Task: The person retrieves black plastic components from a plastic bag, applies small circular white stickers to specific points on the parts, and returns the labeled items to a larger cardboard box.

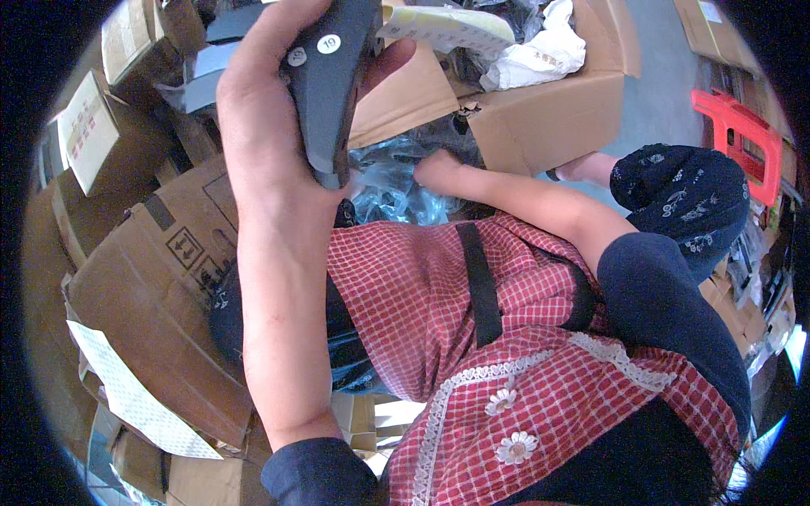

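Observation:
My left hand (268, 88) is raised high in the view and wrapped round a dark grey, tapering plastic part (325, 105). Two small round white stickers sit on the part's near face, and fingers show past its right side. Lower and to the right, my right hand (440, 174) reaches against crinkled clear plastic bags (396, 190) in front of my lap. Its fingers are blurred and partly hidden there, so I cannot tell what they grip. A pale yellow label sheet (451, 29) stretches to the right from behind the plastic part.
An opened cardboard box (548, 118) holds a crumpled white bag (540, 51) and dark wrapped items. On my left stands a large brown carton (152, 278) with a printed sheet (139, 392) against it. More cartons fill the far left. A red plastic stool (747, 139) is at the right.

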{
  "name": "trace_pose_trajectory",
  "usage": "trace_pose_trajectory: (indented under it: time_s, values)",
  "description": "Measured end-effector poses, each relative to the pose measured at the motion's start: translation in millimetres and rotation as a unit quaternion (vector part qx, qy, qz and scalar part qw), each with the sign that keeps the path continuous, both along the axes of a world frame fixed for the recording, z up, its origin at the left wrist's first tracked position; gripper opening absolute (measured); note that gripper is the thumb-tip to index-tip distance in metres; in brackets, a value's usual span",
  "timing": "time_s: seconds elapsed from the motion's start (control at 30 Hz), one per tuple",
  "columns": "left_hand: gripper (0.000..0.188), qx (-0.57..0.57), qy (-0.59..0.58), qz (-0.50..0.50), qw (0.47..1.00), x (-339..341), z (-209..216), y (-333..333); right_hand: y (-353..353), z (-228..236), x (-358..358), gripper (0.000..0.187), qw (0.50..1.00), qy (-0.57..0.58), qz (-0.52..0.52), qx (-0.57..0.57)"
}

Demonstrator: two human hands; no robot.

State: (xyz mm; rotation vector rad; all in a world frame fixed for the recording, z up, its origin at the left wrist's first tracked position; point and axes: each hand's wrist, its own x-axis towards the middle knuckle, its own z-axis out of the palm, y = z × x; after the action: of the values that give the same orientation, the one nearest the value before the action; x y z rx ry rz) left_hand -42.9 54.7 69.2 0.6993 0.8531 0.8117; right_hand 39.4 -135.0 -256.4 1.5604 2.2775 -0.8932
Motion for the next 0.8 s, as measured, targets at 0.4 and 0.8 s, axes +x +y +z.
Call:
trace_pose_trajectory:
  time_s: [0.4,0.8]
  values:
    - [0.024,-0.123,0.036,-0.099,0.987,34,-26,-17,-26,-28,9,0.016,0.999,-0.023,-0.024,-0.008]
    - [0.025,-0.121,0.063,-0.15,0.979,15,-119,18,1,104,13,0.016,0.997,-0.001,-0.06,0.041]
